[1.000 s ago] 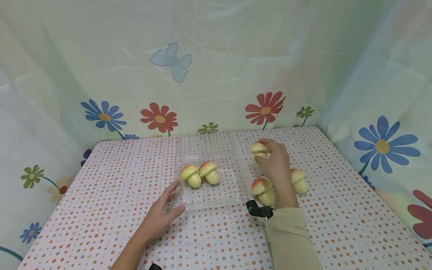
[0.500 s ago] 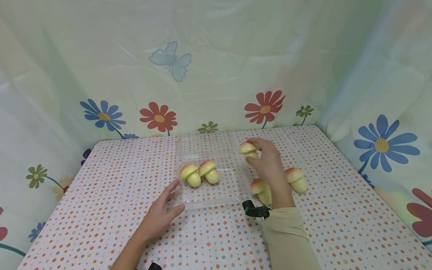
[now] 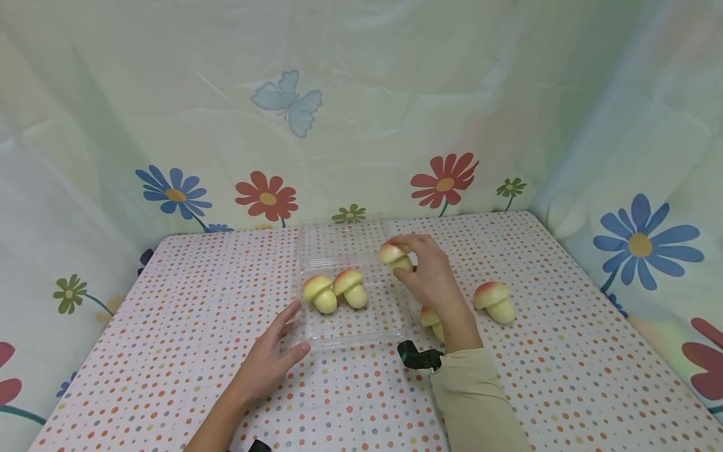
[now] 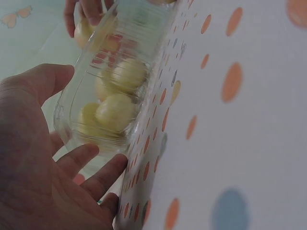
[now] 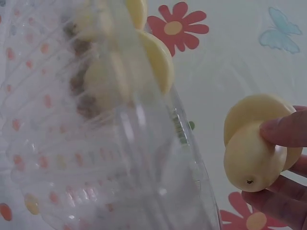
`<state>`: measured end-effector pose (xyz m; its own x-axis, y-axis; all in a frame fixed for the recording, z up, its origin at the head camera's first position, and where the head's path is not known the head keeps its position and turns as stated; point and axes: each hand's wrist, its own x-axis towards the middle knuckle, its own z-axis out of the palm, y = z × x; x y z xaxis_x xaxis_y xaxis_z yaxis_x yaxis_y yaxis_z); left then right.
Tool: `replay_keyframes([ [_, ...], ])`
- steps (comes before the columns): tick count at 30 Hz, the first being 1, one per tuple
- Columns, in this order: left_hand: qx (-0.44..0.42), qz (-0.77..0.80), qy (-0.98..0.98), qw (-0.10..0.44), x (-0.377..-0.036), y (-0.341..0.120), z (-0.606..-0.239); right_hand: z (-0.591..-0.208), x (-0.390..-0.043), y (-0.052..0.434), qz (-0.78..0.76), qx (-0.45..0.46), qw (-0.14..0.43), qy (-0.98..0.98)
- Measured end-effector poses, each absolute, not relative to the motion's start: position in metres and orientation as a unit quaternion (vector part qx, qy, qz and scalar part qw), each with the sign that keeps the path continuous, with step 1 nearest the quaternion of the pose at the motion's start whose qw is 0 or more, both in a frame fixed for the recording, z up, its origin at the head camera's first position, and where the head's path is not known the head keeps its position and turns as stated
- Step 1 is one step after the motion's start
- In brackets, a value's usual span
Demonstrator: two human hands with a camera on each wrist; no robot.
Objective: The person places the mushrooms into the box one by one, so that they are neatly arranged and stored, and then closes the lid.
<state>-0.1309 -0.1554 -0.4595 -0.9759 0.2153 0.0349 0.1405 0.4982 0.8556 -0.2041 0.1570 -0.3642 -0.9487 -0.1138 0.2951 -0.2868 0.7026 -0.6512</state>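
A toy mushroom (image 3: 393,254) with a yellow-and-red cap is pinched between the thumb and fingers of my right hand (image 3: 433,276), held above the right part of a clear plastic clamshell box (image 3: 350,333). The right wrist view shows the pale stem and underside of this mushroom (image 5: 252,153) outside the box wall. Inside the box, two similar mushrooms (image 3: 351,289) lie side by side at the left. My left hand (image 3: 265,367) rests at the box's left front corner, thumb and fingers spread; in the left wrist view the fingertips are right at the box wall (image 4: 64,115).
Right of the box, one mushroom (image 3: 494,302) lies on the dotted tablecloth (image 3: 565,376). Another mushroom (image 3: 430,321) is partly hidden behind my right wrist. The box's lid (image 3: 344,242) lies folded back toward the flowered curtain (image 3: 361,125).
My right hand has carried the mushroom leftward, from the table area right of the box to over the box's right part. The left hand has stayed at the box.
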Motion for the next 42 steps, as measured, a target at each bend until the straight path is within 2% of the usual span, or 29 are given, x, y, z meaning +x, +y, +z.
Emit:
replay_keyframes([
  [24, 0.102, 0.483, 0.869, 0.039, -0.13, -0.155, -0.458, -0.379, -0.207, 0.143, 0.359, 0.124, 0.051, -0.924],
  [42, 0.1, 0.486, 0.868, 0.036, -0.13, -0.155, -0.459, -0.387, -0.211, 0.133, 0.315, 0.111, 0.045, -0.942],
])
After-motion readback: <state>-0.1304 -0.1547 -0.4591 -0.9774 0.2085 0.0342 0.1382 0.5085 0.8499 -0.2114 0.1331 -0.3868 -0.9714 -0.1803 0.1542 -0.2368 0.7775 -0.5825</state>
